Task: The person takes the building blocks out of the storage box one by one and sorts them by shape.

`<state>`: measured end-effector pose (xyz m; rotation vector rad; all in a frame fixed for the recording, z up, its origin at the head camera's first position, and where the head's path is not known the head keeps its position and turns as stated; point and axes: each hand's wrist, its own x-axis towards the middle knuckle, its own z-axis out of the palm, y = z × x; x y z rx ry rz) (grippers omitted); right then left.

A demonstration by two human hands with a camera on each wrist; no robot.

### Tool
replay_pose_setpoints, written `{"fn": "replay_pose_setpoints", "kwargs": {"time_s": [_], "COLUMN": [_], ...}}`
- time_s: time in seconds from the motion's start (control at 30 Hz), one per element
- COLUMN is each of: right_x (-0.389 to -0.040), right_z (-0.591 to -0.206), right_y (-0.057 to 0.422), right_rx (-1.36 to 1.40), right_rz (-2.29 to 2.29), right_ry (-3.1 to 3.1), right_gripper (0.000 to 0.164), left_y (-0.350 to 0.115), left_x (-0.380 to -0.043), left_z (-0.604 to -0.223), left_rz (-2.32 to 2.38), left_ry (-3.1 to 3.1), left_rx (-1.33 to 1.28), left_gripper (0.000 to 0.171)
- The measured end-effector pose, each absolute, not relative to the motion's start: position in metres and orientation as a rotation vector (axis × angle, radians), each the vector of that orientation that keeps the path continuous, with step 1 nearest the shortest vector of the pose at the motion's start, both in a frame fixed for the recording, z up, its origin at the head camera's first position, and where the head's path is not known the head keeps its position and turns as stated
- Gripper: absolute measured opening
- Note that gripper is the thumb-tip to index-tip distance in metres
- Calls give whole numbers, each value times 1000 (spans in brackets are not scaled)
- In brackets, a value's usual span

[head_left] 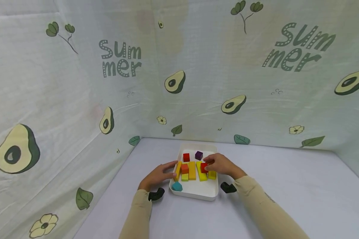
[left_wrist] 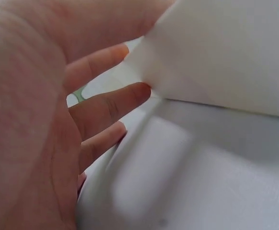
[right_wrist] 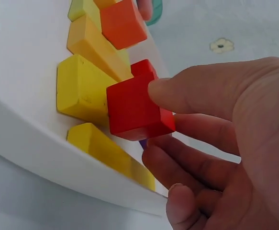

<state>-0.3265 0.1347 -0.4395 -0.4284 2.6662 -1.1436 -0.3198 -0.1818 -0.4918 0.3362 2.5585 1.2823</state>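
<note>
In a white tray lie several coloured wooden blocks. My right hand pinches a red cube between thumb and fingers, over a long yellow block. My left hand rests at the tray's left side, its thumb and index fingertips by the rim next to a long orange block. Its other fingers stretch fairly straight against the outer wall in the left wrist view. Just right of the thumb, an orange cube sits on a yellow-green block.
Towards the tray's back are another red cube and a purple block. A teal block lies in the front left corner. A second long orange block fills the middle. Behind the white table hangs an avocado-printed cloth.
</note>
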Motion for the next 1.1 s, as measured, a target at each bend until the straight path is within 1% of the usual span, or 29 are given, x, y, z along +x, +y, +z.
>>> {"fn": "replay_pose_setpoints", "kwargs": {"time_s": [0.27, 0.63, 1.1], "right_x": [-327, -329, -328], "right_z": [-430, -425, -424], "right_y": [130, 125, 133], "right_rx": [-468, -502, -519], "right_rz": [-1011, -926, -987], "right_ry": [2663, 2655, 2685], "right_gripper": [40, 27, 24], "left_y": [-181, -182, -181], "left_x": [-319, -319, -317], "left_z": [-492, -493, -492], "left_rz": [1268, 1267, 1249], "left_ry": [2581, 2580, 2599], "left_rx": [319, 316, 291], "left_gripper": [69, 70, 70]}}
